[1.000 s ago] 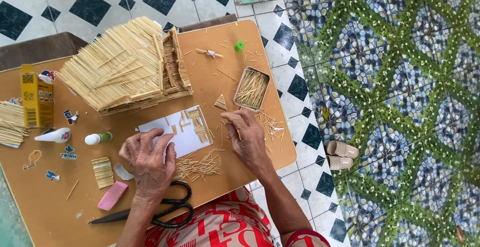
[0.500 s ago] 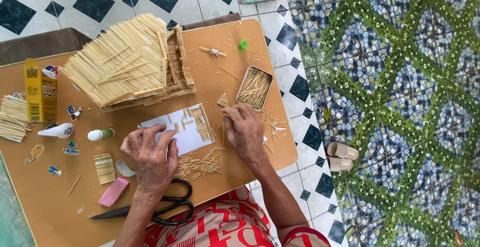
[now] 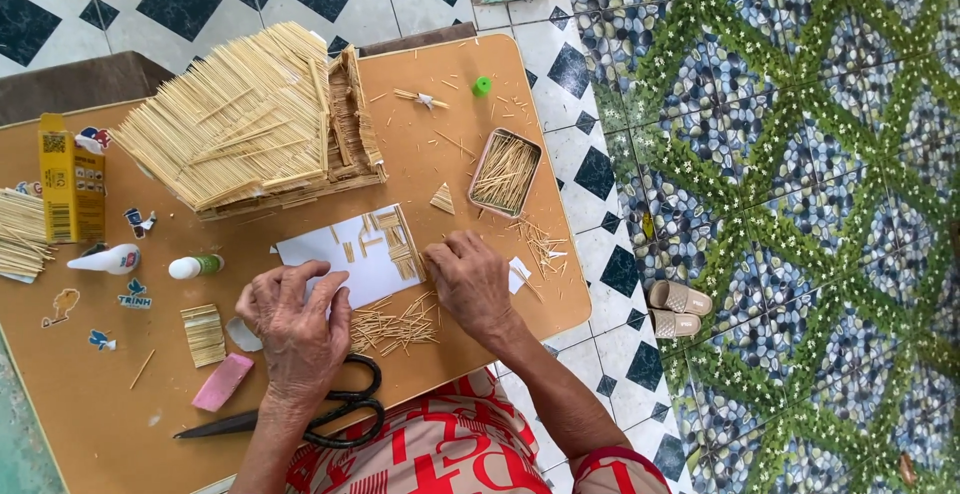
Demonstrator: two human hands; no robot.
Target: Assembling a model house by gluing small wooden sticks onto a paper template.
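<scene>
1. Just beyond the right hand [image 3: 470,279], a shallow metal tin [image 3: 505,171] sits packed with thin wooden sticks.
2. That right hand lies knuckles up, fingers curled, fingertips pressing a row of glued sticks [image 3: 405,244] on the white paper sheet [image 3: 350,259]; whether it pinches one I cannot tell.
3. The left hand [image 3: 295,324] rests loose and flat, holding the sheet's near edge down.
4. Loose sticks [image 3: 395,322] lie scattered between both hands; black scissors [image 3: 335,414] sit under the left wrist.

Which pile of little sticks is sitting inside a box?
The sticks in the small rectangular metal tin, above the right hand. The loose pile of short sticks between the hands lies bare on the brown table.
</scene>
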